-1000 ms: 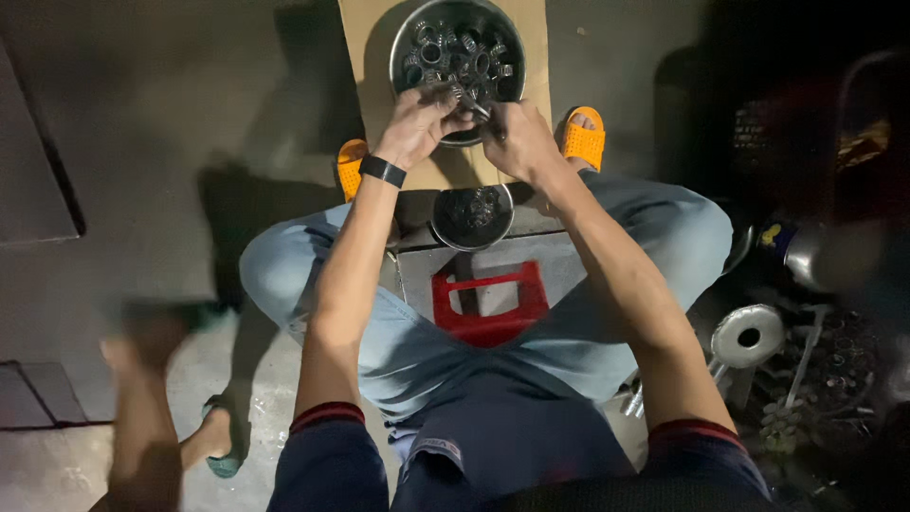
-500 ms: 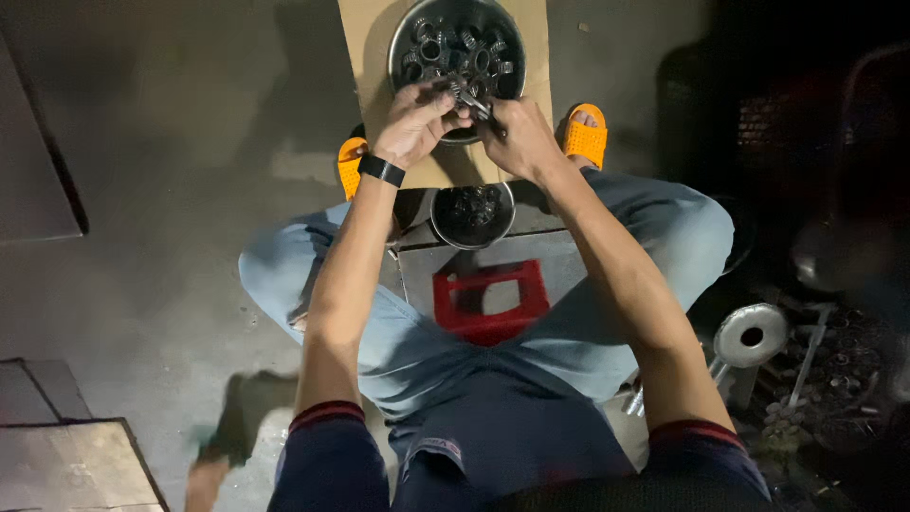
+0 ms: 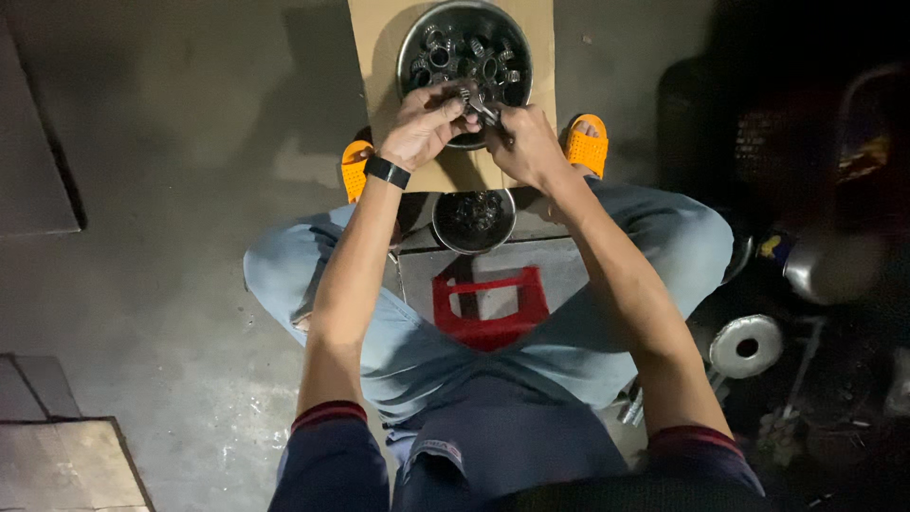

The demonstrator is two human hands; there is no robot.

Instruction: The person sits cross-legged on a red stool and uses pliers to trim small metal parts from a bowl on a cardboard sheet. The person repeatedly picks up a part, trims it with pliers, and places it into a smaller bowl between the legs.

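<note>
I sit on a red stool (image 3: pixel 490 308) with my knees apart. Both hands meet over a large round metal pan (image 3: pixel 464 49) full of small ring-shaped metal parts, which lies on a sheet of cardboard (image 3: pixel 379 57). My left hand (image 3: pixel 426 123), with a black wristband, and my right hand (image 3: pixel 519 142) together grip a small metal part (image 3: pixel 477 102) between the fingertips. A smaller metal bowl (image 3: pixel 473 220) with dark small pieces stands between my feet, just under the hands.
Orange sandals (image 3: pixel 588 144) flank the cardboard. A round metal disc (image 3: pixel 746 345) and dark machine parts lie at the right. Bare concrete floor spreads to the left, with a flat board (image 3: pixel 66 465) at the bottom left corner.
Another person's leg and foot at the lower left have left the view. My hands stay over the pan, shifted slightly, still working the small part.
</note>
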